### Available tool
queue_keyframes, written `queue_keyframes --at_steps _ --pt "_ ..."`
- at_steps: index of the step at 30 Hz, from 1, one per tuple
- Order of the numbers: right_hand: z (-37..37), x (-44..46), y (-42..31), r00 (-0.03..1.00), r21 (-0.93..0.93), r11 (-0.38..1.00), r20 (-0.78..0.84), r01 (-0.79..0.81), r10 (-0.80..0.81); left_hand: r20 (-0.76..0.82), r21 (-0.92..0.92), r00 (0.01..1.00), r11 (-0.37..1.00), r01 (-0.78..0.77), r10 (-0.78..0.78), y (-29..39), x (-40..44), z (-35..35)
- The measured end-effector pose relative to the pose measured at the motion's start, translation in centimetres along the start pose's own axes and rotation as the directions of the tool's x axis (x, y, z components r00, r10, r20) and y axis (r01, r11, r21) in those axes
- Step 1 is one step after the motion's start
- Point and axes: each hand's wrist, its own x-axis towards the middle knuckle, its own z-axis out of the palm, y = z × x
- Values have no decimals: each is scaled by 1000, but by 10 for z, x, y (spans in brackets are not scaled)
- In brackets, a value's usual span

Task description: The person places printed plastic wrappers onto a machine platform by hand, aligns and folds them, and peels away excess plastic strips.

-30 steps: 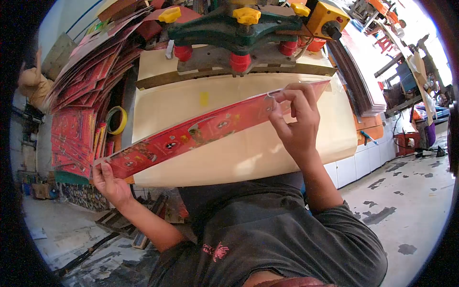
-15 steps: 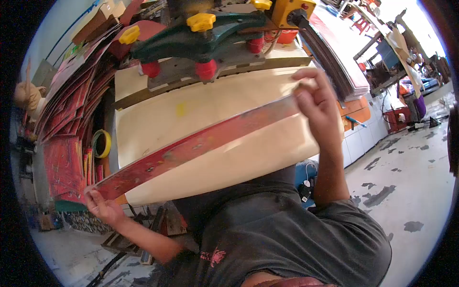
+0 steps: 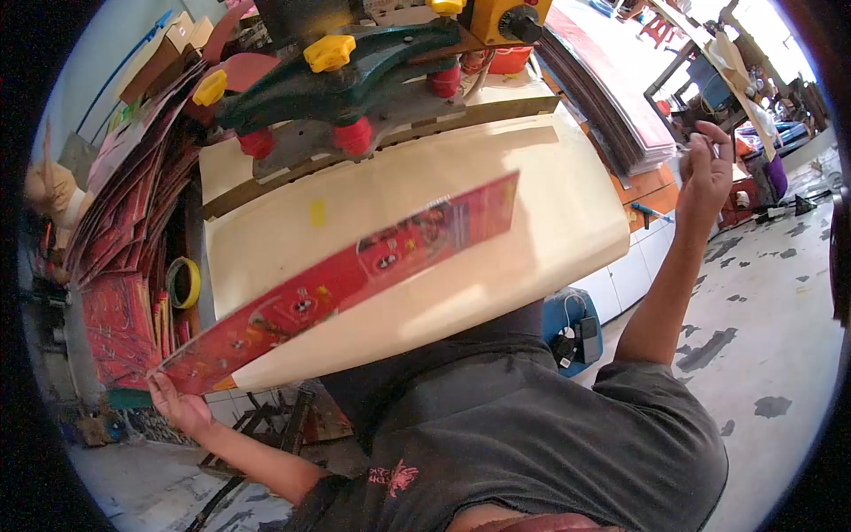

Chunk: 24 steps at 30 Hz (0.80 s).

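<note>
The fingers of the left hand (image 3: 180, 408), at lower left of the frame, are closed on the near-left end of a long printed red strip (image 3: 306, 301). The strip slants up to the right over a cream sheet (image 3: 532, 213) on the worktop, its other end free near the middle of the frame. The fingers of the right hand (image 3: 706, 182) are curled in with their tips drawn together, at right of the frame, well apart from the strip; whether they grip anything is too small to tell.

At top centre, a dark green press frame (image 3: 341, 75) carries yellow knobs (image 3: 329, 53) above red cylinders (image 3: 352, 136). At left, a yellow tape roll (image 3: 184, 283) lies beside piled red printed sheets (image 3: 120, 315). A stack of boards (image 3: 612, 97) sits at upper right, with a blue-handled tool (image 3: 651, 213) below it.
</note>
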Motion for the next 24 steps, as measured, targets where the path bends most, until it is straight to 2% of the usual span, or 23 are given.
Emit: queue_keyframes --at_steps 1,3,4,5,6,8,9,10,11,12,13,16,17,20,22,24 --pt "11 -13 -18 1000 3 1000 -3 -4 4 18 -7 1000 1000 22 -22 5 -5 19" --pt "30 -40 -49 958 266 948 267 -173 100 36 -10 998 999 44 -44 8 -7 37" --pt "32 -51 -51 901 320 942 431 -97 -54 78 -3 996 999 47 -47 7 -6 41" --pt "27 -64 -56 812 394 906 573 -157 -109 119 4 992 999 50 -50 6 -5 45" --pt "24 -76 -64 698 439 866 698 -239 -161 121 5 992 999 46 -47 7 -4 50" --pt "44 -73 -81 262 530 740 848 -413 -461 161 15 982 995 102 -103 8 -6 58" --pt "52 -69 -92 130 499 807 865 -316 -484 161 18 981 994 103 -105 7 -6 61" --pt "55 -72 -94 130 498 807 866 -317 -483 169 30 979 993 111 -115 7 -6 63" --pt "58 -76 -97 176 327 941 935 -93 -307 173 41 977 992 119 -124 6 -7 66" --pt "61 -78 -99 260 109 987 956 122 -137 167 40 978 992 117 -123 6 -10 69" --pt "65 -81 -97 349 12 979 933 203 -83 144 38 980 990 133 -137 6 -13 73" --pt "70 -75 -86 365 20 968 924 251 -114 127 25 978 987 161 -163 7 -16 80" --pt "71 -79 -80 439 -6 996 898 86 -33 139 15 974 984 176 -176 8 -17 81" --pt "84 -77 -53 621 -181 975 781 128 64 113 19 984 991 135 -137 2 -17 79" --pt "94 -78 -33 724 -271 958 680 98 118 117 6 984 991 132 -131 -2 -16 80" --pt "103 -83 -10 767 -229 974 624 -7 152 117 -13 988 995 100 -98 -2 -16 86"
